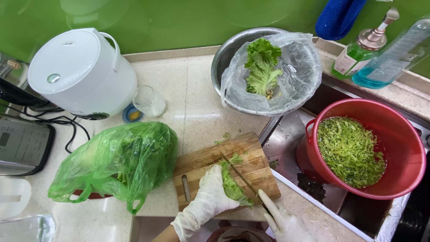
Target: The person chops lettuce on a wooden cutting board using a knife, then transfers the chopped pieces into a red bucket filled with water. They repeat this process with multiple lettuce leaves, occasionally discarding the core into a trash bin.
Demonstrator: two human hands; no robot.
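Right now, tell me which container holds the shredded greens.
The red bucket in the sink: its greens are finely cut. The steel bowl holds whole leaves in clear plastic; the green bag is bunched shut.
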